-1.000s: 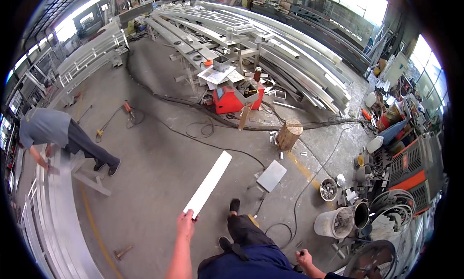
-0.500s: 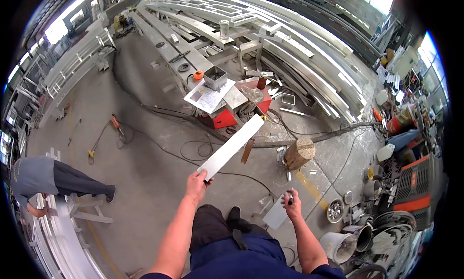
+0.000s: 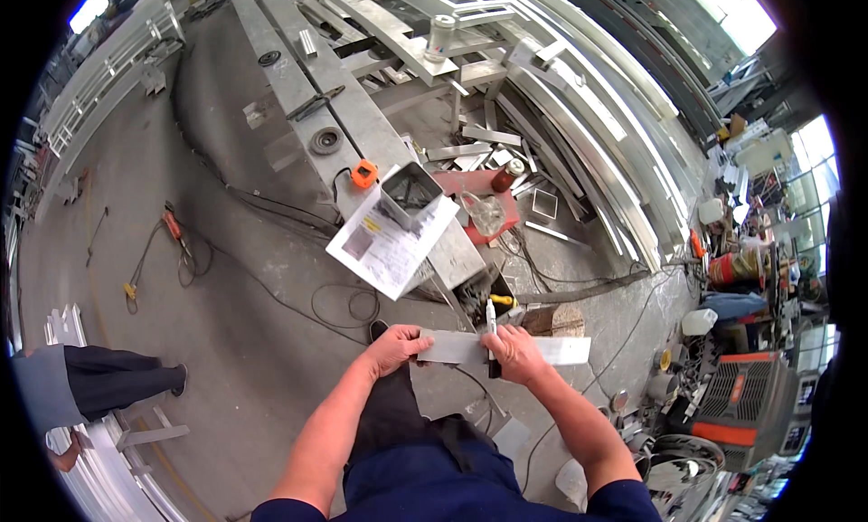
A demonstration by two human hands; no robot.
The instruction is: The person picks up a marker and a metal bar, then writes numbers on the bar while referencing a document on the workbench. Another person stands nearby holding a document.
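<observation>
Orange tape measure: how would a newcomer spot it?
Follow the long grey metal planks down from the view's top. Near their lower end are a white sheet and an open square metal box. Just left of that box is the tape measure, small, chunky and bright orange against grey metal.

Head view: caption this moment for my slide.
Left hand grips a pale strip while the right hand holds a pen-like tool across it.

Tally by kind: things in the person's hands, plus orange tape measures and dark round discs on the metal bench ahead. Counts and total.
Flat strip: 1
Marker pen: 1
Orange tape measure: 1
Dark discs: 2
Total: 5
</observation>
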